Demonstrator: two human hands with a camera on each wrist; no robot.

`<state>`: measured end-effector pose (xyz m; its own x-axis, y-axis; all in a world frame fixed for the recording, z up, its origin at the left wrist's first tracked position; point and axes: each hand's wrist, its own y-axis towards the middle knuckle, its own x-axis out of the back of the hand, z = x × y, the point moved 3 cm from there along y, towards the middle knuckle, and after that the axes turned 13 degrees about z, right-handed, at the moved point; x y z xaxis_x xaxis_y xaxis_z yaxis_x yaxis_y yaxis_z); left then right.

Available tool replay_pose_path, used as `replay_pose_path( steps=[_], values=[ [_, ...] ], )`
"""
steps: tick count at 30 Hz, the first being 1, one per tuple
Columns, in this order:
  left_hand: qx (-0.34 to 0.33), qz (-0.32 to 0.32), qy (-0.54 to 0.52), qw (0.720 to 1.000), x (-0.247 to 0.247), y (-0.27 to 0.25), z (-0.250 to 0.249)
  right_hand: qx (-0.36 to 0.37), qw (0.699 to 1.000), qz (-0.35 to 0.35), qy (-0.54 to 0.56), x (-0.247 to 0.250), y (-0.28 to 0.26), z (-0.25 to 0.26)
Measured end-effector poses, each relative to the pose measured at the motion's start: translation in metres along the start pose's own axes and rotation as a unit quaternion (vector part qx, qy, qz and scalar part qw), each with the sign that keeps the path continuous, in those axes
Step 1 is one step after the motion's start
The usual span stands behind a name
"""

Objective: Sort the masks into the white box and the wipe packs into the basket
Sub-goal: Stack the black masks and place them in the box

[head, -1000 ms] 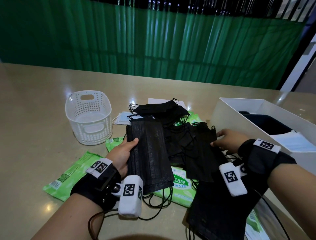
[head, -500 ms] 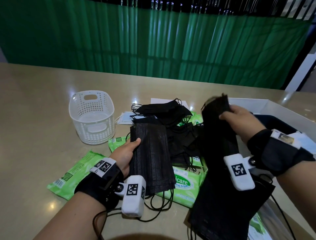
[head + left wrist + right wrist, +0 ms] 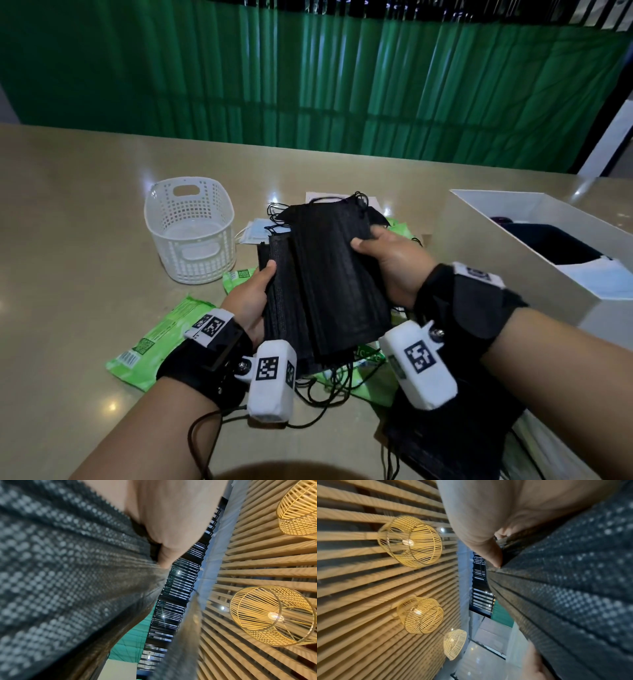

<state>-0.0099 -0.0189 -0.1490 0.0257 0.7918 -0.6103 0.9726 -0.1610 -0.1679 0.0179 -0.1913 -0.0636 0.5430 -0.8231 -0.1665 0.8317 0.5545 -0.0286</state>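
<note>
Both hands hold a stack of black masks [image 3: 325,281] above the table centre. My left hand [image 3: 255,298] grips the stack's left edge with the thumb on top. My right hand [image 3: 387,260] grips the right edge, thumb on top. The black mask fabric [image 3: 68,574] fills the left wrist view beside my thumb, and the same mask fabric [image 3: 565,588] fills the right wrist view. The white basket [image 3: 191,233] stands at the left with nothing showing inside. The white box [image 3: 513,240] at the right holds dark and pale masks. Green wipe packs [image 3: 161,342] lie on the table under and around the hands.
More black masks [image 3: 445,438] lie near the table's front edge under my right wrist. Pale blue masks [image 3: 257,231] lie beside the basket. A green curtain [image 3: 308,85] hangs behind the table. Woven lamps [image 3: 271,615] hang overhead.
My right hand lifted a bunch of black masks from the pile and brought it left onto the masks in my left hand. Both hands now hold one raised stack.
</note>
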Motion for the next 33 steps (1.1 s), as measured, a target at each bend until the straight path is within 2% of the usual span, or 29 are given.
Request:
replay_pose_path(
  steps=[7, 10, 15, 18, 20, 23, 25, 27, 30, 33],
  values=[
    [0.009, 0.108, 0.012, 0.994, -0.011, -0.004, 0.001, -0.089, 0.996, 0.014, 0.004, -0.012, 0.004, -0.029],
    [-0.018, 0.104, 0.017, 0.994, -0.008, -0.001, 0.003, -0.086, 0.996, 0.016, 0.001, -0.015, 0.004, -0.03],
    [-0.027, 0.142, 0.025, 0.989, -0.011, -0.003, 0.006, -0.064, 0.998, 0.002, 0.004, -0.017, 0.006, -0.031],
    [-0.028, 0.153, 0.027, 0.987, -0.013, -0.005, 0.006, -0.08, 0.992, 0.002, -0.101, -0.017, 0.008, -0.035],
    [-0.033, 0.137, 0.029, 0.99, -0.014, -0.007, 0.006, -0.102, 0.973, 0.017, -0.207, -0.017, 0.009, -0.037],
    [-0.077, 0.088, 0.027, 0.993, -0.013, -0.005, 0.001, -0.089, 0.952, 0.013, -0.294, -0.011, 0.009, -0.037],
    [-0.117, 0.055, 0.001, 0.992, -0.01, -0.005, -0.006, -0.083, 0.945, -0.021, -0.315, -0.004, 0.009, -0.034],
    [-0.152, 0.045, -0.04, 0.987, -0.006, -0.004, -0.013, -0.103, 0.954, -0.023, -0.282, 0.004, 0.009, -0.037],
    [-0.188, 0.033, -0.087, 0.978, -0.002, -0.004, -0.02, -0.142, 0.958, 0.073, -0.237, 0.004, 0.006, -0.042],
    [-0.21, 0.008, -0.114, 0.971, 0.002, 0.0, -0.021, -0.149, 0.942, 0.16, -0.256, 0.003, 0.001, -0.043]
  ],
)
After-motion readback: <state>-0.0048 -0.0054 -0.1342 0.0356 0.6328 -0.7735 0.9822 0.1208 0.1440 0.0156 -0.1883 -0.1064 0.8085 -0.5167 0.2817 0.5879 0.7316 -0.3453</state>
